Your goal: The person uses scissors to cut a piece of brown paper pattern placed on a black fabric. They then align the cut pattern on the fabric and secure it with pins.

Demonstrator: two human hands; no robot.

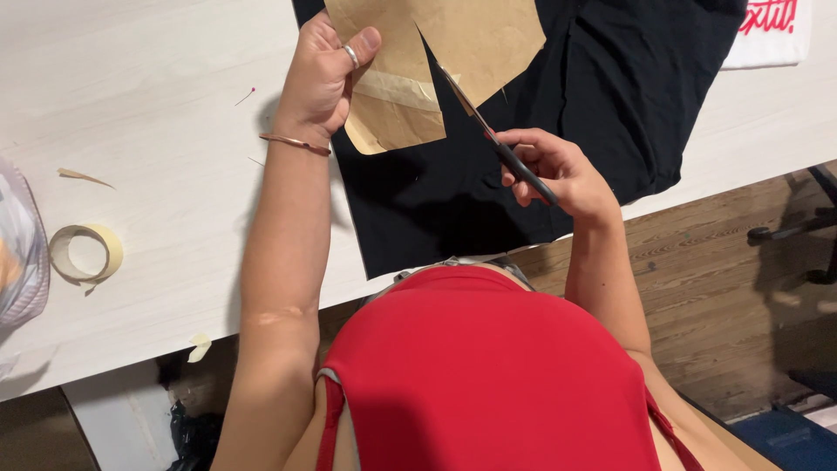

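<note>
We look down on a pale, whitewashed wooden surface (148, 105) that fills the left and upper part of the view, with a brown plank floor (697, 262) showing beyond its edge at the right. Spread across the surface is a large piece of black fabric (610, 96), reaching from the top edge down to the surface's near edge, close to the person's red sleeveless top (488, 366).

On the black fabric lies a sheet of brown pattern paper (475, 35), cut into angular shapes and joined by a strip of pale tape. The left hand (324, 74), wearing a ring and a thin copper-coloured bangle at the wrist, presses flat on the left part of that paper, thumb stretched over its edge, pinning it down rather than gripping it. The right hand (554, 166) is closed around the dark handles of a pair of scissors (493, 131), whose blades point up and left, their tip lying in a slit in the brown paper's lower edge.

At the upper right corner a white cloth with red lettering (772, 35) lies on the surface, just beside the black fabric. Well apart, at the left, a roll of cream masking tape (85, 253) lies flat, next to a pale patterned bag (19, 253) cut off by the frame edge. Smaller still, we see a torn scrap of brown paper (83, 177), a pin with a red head (246, 95) and a bit of tape (200, 348) at the near edge.
</note>
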